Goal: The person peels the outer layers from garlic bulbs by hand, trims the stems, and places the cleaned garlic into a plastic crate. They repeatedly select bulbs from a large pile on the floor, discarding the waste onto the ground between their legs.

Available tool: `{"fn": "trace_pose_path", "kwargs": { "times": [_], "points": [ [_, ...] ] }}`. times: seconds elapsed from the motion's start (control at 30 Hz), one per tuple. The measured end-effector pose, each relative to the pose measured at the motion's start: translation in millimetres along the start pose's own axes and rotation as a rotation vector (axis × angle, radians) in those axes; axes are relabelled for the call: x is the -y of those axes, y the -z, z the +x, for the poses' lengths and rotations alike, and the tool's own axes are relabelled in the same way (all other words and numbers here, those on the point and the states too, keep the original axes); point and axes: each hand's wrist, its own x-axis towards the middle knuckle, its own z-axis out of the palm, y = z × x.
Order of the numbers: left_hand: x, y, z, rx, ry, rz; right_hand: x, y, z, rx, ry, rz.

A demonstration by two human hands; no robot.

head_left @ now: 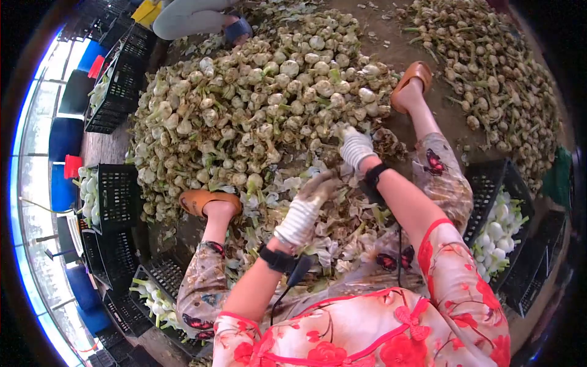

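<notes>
Hanging apart near the edge of the bulb pile (pixel 269 104), left hand (pixel 310 197) and right hand (pixel 356 148) show unclear grips.

Bright daylight streams through a framed wall (pixel 38 116), possibly windows or clear sheeting though glare hides detail, along the left side; blue barrels (pixel 65 138) line it, near a dull brown floor (pixel 380 29).

Seeing two heaps (pixel 257 104) of unpeeled bulbs (pixel 290 68), way too many to count one by one. Two white gloves (pixel 299 220), two black wrist straps (pixel 278 260), two orange clogs (pixel 211 202). I get four black crates (pixel 119 199) with white bulbs (pixel 496 235) in them, two red containers (pixel 73 166), and at least four blue barrels (pixel 65 137), edges too warped to be sure.
</notes>
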Motion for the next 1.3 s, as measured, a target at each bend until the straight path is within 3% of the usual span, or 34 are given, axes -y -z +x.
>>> {"fn": "trace_pose_path", "kwargs": {
  "times": [0.07,0.13,0.23,0.27,0.37,0.4,0.43,0.47,0.53,0.6,0.63,0.67,0.73,0.83,1.07,1.1,1.2,1.23,1.3],
  "points": [
    [50,46,8,-0.108,0.160,0.097,5,-2,30,0.108,-0.016,-0.052],
    [67,62,6,-0.090,0.116,0.269,0,-33,68,0.172,-0.067,-0.199],
    [71,73,7,-0.082,0.238,0.040,4,-23,61,-0.057,0.120,-0.315],
    [67,73,7,-0.085,0.275,-0.062,-2,-21,64,0.066,0.117,-0.286],
    [52,76,14,-0.227,0.247,-0.084,-10,-18,60,0.145,-0.226,0.304],
    [55,79,17,-0.288,0.192,-0.101,-10,-22,49,0.268,-0.361,0.765],
    [65,81,22,-0.306,-0.145,0.172,3,-13,31,0.392,-0.489,1.230],
    [49,71,18,-0.313,-0.176,0.158,27,-16,29,0.801,-0.693,1.450],
    [20,53,4,-0.331,-0.239,0.136,59,-9,-31,0.977,-0.524,1.805],
    [15,47,-6,-0.380,-0.347,-0.120,74,-6,-65,0.727,-0.238,1.764],
    [3,47,-18,-0.359,-0.303,-0.177,83,29,-76,0.651,-0.175,1.401],
    [-6,50,-29,-0.335,-0.260,-0.235,93,56,-93,0.537,-0.070,1.281],
    [-1,53,-43,-0.261,-0.434,-0.057,105,62,-105,0.234,0.330,1.030],
    [-4,50,-66,-0.211,-0.576,0.159,113,85,-121,0.351,0.482,0.874],
    [-6,53,-95,-0.010,-0.343,-0.176,115,106,-154,0.586,0.330,0.920],
    [-2,53,-92,-0.096,-0.347,-0.138,110,104,-154,0.716,0.253,1.024],
    [-1,51,-90,-0.160,-0.442,-0.091,104,105,-160,0.632,0.351,1.007],
    [-3,55,-94,-0.125,-0.401,-0.102,103,100,-160,0.636,0.359,1.140],
    [-8,51,-93,-0.155,-0.452,-0.059,102,98,-162,0.650,0.259,1.133]
  ]
}}
